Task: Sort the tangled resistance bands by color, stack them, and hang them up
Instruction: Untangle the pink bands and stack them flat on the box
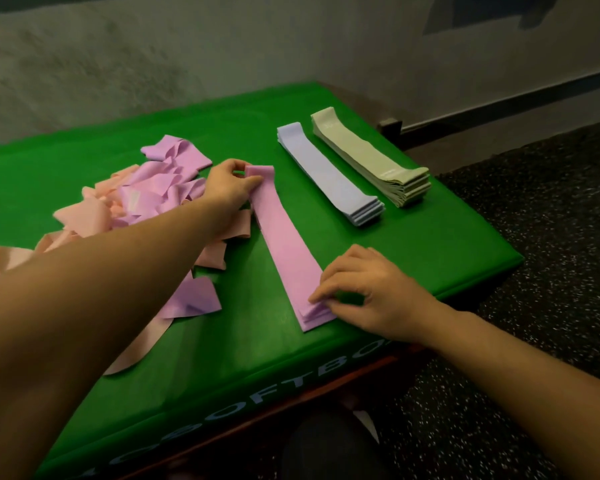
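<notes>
A flat stack of purple bands lies lengthwise on the green box top. My left hand pinches the stack's far end between thumb and fingers. My right hand pinches the near end with its fingertips. To the right lie a neat blue stack and a neat pale green stack. On the left sits a tangled heap of purple and pink bands, partly hidden under my left forearm.
The box's right edge drops to dark speckled flooring. A grey wall with a dark baseboard stands behind. Loose pink bands hang over the near left edge. White lettering runs along the box's front face.
</notes>
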Action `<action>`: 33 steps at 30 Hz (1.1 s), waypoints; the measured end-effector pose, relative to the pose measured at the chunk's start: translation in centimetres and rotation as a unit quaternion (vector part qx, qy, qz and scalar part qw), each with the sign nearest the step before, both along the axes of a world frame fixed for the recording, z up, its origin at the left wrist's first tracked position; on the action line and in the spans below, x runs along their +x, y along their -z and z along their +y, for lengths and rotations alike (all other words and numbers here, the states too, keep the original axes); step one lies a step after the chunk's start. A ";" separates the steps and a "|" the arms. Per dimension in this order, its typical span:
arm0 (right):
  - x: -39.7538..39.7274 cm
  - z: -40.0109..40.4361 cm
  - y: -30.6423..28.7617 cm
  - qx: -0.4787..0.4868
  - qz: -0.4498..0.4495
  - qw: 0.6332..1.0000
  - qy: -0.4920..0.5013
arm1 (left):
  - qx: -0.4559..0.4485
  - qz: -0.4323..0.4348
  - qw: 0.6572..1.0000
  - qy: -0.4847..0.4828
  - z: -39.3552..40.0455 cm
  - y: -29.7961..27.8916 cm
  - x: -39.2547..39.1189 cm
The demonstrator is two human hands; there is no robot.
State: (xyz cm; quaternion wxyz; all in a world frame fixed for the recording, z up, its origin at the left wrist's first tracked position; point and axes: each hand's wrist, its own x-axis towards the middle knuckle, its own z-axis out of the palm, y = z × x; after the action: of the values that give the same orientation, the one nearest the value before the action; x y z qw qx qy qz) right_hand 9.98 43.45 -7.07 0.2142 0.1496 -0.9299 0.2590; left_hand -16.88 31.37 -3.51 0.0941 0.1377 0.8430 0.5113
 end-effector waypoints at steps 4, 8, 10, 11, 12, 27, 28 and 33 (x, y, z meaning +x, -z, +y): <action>0.1 0.1 0.5 -0.018 -0.049 0.998 -0.025 | -0.037 0.042 0.998 -0.010 -0.7 0.5 -0.1; -0.1 0.4 0.1 -0.040 -0.085 0.995 -0.043 | -0.049 0.061 0.997 0.000 -0.5 0.8 -0.3; -0.2 0.3 0.0 -0.056 -0.090 0.993 -0.042 | -0.072 0.082 0.994 0.003 -0.4 1.1 -0.3; -0.2 0.4 0.0 -0.070 -0.096 0.992 -0.043 | -0.090 0.097 0.991 -0.002 -0.5 1.2 -0.4; -0.2 0.4 -0.1 -0.081 -0.101 0.990 -0.046 | -0.106 0.109 0.988 -0.007 -0.5 1.4 -0.4; -0.1 -0.7 0.1 -0.042 -0.033 0.997 -0.050 | -0.100 0.100 0.990 0.009 -0.9 2.1 -0.3; 0.0 -0.6 0.0 -0.056 -0.045 0.996 -0.048 | -0.101 0.102 0.990 0.013 -0.9 2.0 -0.3; 0.2 -0.5 -0.9 -0.124 -0.070 0.990 -0.021 | -0.115 0.148 0.981 0.057 -1.2 -0.2 -0.7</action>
State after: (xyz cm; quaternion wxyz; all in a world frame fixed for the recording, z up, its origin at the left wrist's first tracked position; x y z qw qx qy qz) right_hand 10.19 42.97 -6.19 0.1604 0.1225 -0.8998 0.3867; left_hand -17.55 30.13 -3.31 0.0122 0.2476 0.8918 0.3785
